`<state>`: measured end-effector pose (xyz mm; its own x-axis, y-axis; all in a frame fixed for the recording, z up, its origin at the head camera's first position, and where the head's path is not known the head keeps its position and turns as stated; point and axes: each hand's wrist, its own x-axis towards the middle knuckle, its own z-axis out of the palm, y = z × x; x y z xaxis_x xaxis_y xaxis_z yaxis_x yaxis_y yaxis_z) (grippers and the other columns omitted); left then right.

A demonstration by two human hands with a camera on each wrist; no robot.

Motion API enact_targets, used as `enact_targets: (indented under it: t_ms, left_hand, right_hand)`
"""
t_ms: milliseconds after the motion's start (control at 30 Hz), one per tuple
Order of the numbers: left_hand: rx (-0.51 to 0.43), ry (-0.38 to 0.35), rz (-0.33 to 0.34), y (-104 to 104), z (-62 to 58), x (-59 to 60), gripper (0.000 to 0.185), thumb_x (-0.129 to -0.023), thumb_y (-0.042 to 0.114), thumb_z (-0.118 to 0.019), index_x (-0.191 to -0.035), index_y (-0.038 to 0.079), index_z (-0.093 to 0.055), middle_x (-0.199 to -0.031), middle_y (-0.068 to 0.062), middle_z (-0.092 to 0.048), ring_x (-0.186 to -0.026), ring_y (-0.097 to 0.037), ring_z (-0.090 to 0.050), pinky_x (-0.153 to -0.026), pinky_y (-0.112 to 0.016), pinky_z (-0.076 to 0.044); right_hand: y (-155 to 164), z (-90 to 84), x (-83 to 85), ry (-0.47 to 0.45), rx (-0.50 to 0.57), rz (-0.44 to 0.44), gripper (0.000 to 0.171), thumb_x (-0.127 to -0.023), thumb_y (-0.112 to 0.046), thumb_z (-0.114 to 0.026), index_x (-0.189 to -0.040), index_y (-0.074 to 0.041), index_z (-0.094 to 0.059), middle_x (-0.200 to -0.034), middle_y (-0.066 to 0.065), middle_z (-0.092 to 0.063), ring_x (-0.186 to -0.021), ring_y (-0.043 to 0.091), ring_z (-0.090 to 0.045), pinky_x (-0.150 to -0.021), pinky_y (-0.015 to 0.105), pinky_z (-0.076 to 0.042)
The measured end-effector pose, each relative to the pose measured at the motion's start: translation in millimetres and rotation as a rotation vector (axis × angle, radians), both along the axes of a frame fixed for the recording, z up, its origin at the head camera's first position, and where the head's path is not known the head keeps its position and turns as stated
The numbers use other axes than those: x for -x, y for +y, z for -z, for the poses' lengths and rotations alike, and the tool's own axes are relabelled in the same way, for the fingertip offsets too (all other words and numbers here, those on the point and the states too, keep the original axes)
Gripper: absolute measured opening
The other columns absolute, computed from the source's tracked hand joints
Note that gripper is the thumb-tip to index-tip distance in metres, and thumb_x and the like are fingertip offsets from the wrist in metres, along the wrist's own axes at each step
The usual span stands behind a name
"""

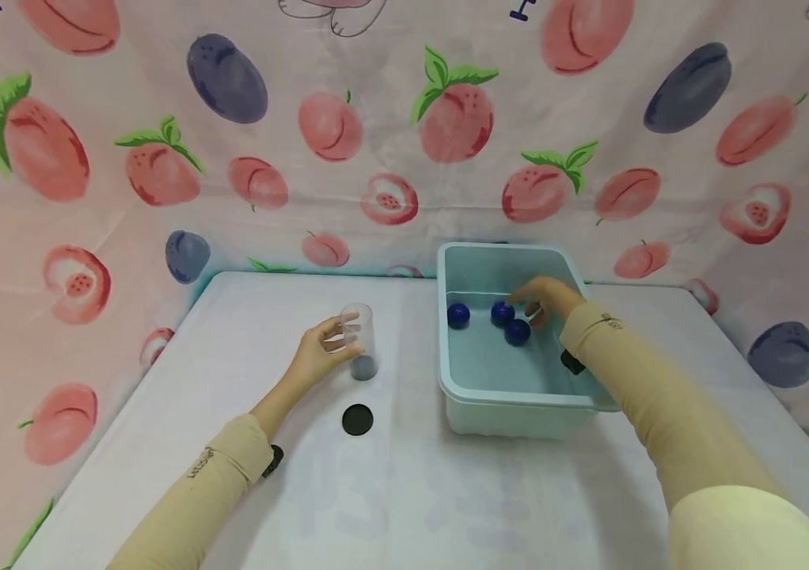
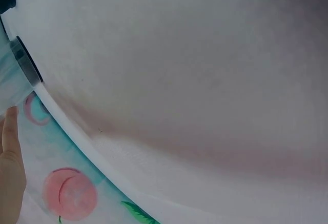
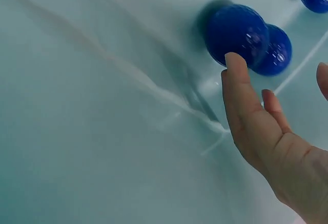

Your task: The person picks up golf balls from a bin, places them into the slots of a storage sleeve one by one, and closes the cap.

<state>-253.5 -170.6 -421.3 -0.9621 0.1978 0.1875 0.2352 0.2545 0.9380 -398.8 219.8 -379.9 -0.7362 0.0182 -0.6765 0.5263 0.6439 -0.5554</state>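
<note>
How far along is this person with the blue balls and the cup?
Early on, it seems. The clear cup, held upright by the left hand, looks dark at its bottom; whether that is a ball, I cannot tell. The right hand reaches into the tub, fingertips at one blue ball. Three balls remain there, and a black lid lies unused.

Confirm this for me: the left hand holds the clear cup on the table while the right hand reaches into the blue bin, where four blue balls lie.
Not four. The head view shows three blue balls in the blue bin. The rest stands: the left hand holds the clear cup on the table, and the right hand reaches into the bin.
</note>
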Motion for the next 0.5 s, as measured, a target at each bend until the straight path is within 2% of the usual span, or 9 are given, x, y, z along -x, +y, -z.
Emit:
enact_targets:
  t_ms: [67, 133, 167, 267, 300, 367, 433, 500]
  left_hand:
    - [-0.002, 0.005, 0.004, 1, 1.2, 0.5, 0.057, -0.080, 0.006, -0.073, -0.133, 0.004, -0.052, -0.125, -0.024, -0.059, -0.113, -0.039, -0.059, -0.091, -0.035, -0.051]
    - [0.003, 0.011, 0.006, 2, 1.7, 0.9, 0.057, -0.080, 0.006, -0.073, -0.133, 0.004, -0.052, -0.125, -0.024, -0.059, -0.113, -0.039, -0.059, -0.092, -0.036, -0.051]
    - [0.009, 0.014, 0.005, 2, 1.6, 0.7, 0.057, -0.080, 0.007, -0.073, -0.133, 0.004, -0.052, -0.125, -0.024, -0.059, -0.113, -0.039, -0.059, -0.093, -0.037, -0.051]
    - [0.018, 0.015, -0.002, 1, 0.6, -0.1, 0.057, -0.080, 0.006, -0.073, -0.133, 0.003, -0.052, -0.124, -0.023, -0.060, -0.113, -0.038, -0.059, -0.093, -0.038, -0.051]
    - [0.021, 0.019, -0.002, 1, 0.1, -0.6, 0.057, -0.080, 0.006, -0.073, -0.133, 0.002, -0.051, -0.124, -0.024, -0.059, -0.113, -0.038, -0.059, -0.093, -0.038, -0.051]
    - [0.022, 0.021, -0.004, 0, 0.0, -1.0, 0.057, -0.080, 0.005, -0.073, -0.133, 0.001, -0.051, -0.124, -0.024, -0.059, -0.113, -0.039, -0.059, -0.092, -0.038, -0.051]
    - [0.023, 0.025, -0.003, -1, 0.6, -0.8, 0.057, -0.080, 0.005, -0.072, -0.133, 0.000, -0.050, -0.125, -0.025, -0.059, -0.113, -0.039, -0.059, -0.093, -0.039, -0.051]
    - [0.025, 0.027, -0.001, -1, 1.4, -0.6, 0.057, -0.081, 0.006, -0.072, -0.133, 0.000, -0.050, -0.125, -0.025, -0.059, -0.114, -0.039, -0.058, -0.093, -0.038, -0.050]
  right_hand:
    - [4, 10.5, 7.1, -0.033, -0.007, -0.022, 0.069, -0.088, -0.026, -0.066, -0.141, 0.004, -0.033, -0.133, 0.032, -0.042, -0.113, 0.044, -0.052, -0.086, 0.048, -0.053]
    - [2, 9.8, 2.2, -0.052, -0.023, -0.048, 0.068, -0.087, -0.025, -0.067, -0.139, 0.005, -0.035, -0.132, 0.032, -0.042, -0.111, 0.044, -0.053, -0.085, 0.048, -0.054]
    - [2, 14.9, 4.3, -0.057, -0.051, -0.055, 0.069, -0.088, -0.025, -0.066, -0.139, 0.007, -0.034, -0.132, 0.034, -0.040, -0.112, 0.045, -0.052, -0.085, 0.047, -0.054]
    - [-12, -0.5, -17.9, -0.053, -0.064, -0.067, 0.067, -0.090, -0.020, -0.063, -0.139, 0.012, -0.030, -0.135, 0.036, -0.037, -0.117, 0.046, -0.049, -0.089, 0.046, -0.053]
    - [-20, -9.6, -30.9, -0.039, -0.080, -0.054, 0.067, -0.092, -0.016, -0.058, -0.142, 0.012, -0.023, -0.140, 0.035, -0.031, -0.124, 0.046, -0.044, -0.094, 0.045, -0.050]
    - [-28, -14.0, -41.5, -0.028, -0.083, -0.027, 0.067, -0.094, -0.012, -0.053, -0.143, 0.014, -0.015, -0.143, 0.037, -0.024, -0.130, 0.046, -0.037, -0.099, 0.044, -0.047]
    - [-30, -9.4, -42.3, -0.023, -0.084, -0.002, 0.069, -0.095, -0.009, -0.051, -0.143, 0.015, -0.009, -0.145, 0.038, -0.020, -0.133, 0.046, -0.033, -0.102, 0.043, -0.045]
    - [-27, 6.8, -31.3, -0.025, -0.083, 0.034, 0.071, -0.094, -0.007, -0.052, -0.144, 0.014, -0.007, -0.145, 0.037, -0.020, -0.133, 0.046, -0.033, -0.099, 0.042, -0.047]
